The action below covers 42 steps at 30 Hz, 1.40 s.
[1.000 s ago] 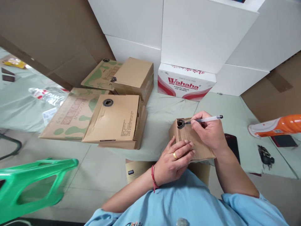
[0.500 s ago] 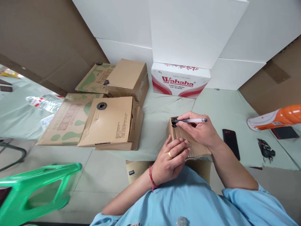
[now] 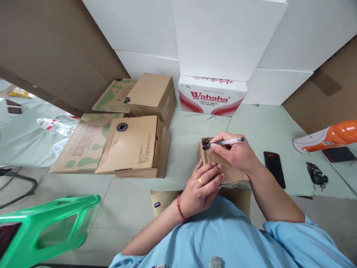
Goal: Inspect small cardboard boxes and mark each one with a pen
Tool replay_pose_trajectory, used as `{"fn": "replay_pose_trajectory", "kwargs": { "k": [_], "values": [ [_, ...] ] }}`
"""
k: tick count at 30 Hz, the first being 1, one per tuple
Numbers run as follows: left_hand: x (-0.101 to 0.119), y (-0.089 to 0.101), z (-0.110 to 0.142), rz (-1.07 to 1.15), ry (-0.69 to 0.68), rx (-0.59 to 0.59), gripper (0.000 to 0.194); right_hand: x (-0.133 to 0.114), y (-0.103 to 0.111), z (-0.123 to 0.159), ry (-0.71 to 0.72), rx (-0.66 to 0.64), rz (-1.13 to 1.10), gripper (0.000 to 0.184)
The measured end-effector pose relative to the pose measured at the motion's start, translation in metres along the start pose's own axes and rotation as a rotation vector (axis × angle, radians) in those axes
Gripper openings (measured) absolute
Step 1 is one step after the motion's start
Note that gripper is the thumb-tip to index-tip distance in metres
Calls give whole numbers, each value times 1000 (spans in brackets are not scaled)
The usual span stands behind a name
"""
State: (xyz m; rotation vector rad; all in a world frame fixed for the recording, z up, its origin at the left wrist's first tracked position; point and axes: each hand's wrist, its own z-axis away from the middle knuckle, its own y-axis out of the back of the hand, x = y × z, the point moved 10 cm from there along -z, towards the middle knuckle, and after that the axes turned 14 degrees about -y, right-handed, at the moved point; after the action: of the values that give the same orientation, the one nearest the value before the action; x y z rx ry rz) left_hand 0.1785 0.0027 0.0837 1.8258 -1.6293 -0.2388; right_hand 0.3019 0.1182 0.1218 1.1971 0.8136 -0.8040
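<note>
A small brown cardboard box (image 3: 232, 172) sits at the table's front edge, close to my body. My left hand (image 3: 205, 184), with a ring and a red bracelet, is laid over its near left edge, fingers closed against the top. My right hand (image 3: 237, 150) pinches a pen (image 3: 230, 141) with a pale barrel and a black end. The pen lies slanted, its tip hidden by my fingers at a black-marked patch (image 3: 206, 144) in the box's far left corner. Whether that patch is a hole I cannot tell.
Several cardboard boxes (image 3: 134, 145) stand on the left, some with black-ringed holes. A white-and-red Wahaba-style water carton, lettered Wahaha (image 3: 212, 97), is at the back. On the right lie a phone (image 3: 274, 169), keys (image 3: 317, 175) and an orange bottle (image 3: 329, 136). A green stool (image 3: 55, 227) is lower left.
The camera view has shifted slightly. My right hand and the pen have moved very little at the black patch, with the pen's back end a bit lower left. My left hand stays on the box.
</note>
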Motion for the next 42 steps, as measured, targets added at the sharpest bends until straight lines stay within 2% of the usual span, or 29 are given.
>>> {"fn": "replay_pose_trajectory", "kwargs": {
  "k": [3, 6, 8, 10, 12, 14, 16, 18, 22, 24, 27, 29, 30, 32, 34, 36, 42],
  "values": [
    [0, 1, -1, 1, 1, -2, 54, -1, 5, 4, 15, 36, -99, 16],
    [0, 1, -2, 6, 11, -11, 55, 11, 37, 10, 45, 277, -352, 23],
    [1, 3, -2, 10, 10, -10, 53, 39, 66, 17, 34, 466, -527, 33],
    [1, 4, -2, 17, 8, -1, 53, 82, 87, 21, -53, 572, -602, 45],
    [1, 5, -3, 20, 9, 12, 53, 129, 97, 21, -230, 554, -469, 55],
    [1, 6, -3, 17, 13, 22, 51, 172, 85, 19, -429, 351, -72, 61],
    [1, 7, -5, 6, 16, 25, 49, 210, 70, 28, -545, 176, 250, 62],
    [2, 7, -6, -9, 22, 19, 48, 233, 62, 41, -600, 128, 389, 57],
    [2, 7, -8, -39, 44, 13, 50, 257, 62, 69, -685, 167, 494, 43],
    [3, 8, -9, -49, 53, 18, 50, 266, 77, 84, -721, 246, 532, 40],
    [4, 8, -9, -58, 62, 36, 50, 272, 120, 113, -710, 559, 647, 47],
    [5, 8, -10, -57, 66, 47, 50, 275, 138, 132, -697, 735, 747, 67],
    [5, 7, -10, -54, 64, 51, 50, 280, 140, 138, -716, 754, 783, 78],
    [6, 6, -12, -47, 57, 59, 50, 294, 135, 144, -788, 699, 819, 92],
    [6, 5, -13, -39, 48, 67, 50, 303, 127, 146, -848, 632, 830, 91],
    [5, 5, -13, -31, 42, 74, 50, 305, 123, 147, -882, 622, 834, 86],
    [3, 4, -10, -6, 33, 64, 51, 321, 141, 147, -1031, 645, 745, 89]
  ]
}}
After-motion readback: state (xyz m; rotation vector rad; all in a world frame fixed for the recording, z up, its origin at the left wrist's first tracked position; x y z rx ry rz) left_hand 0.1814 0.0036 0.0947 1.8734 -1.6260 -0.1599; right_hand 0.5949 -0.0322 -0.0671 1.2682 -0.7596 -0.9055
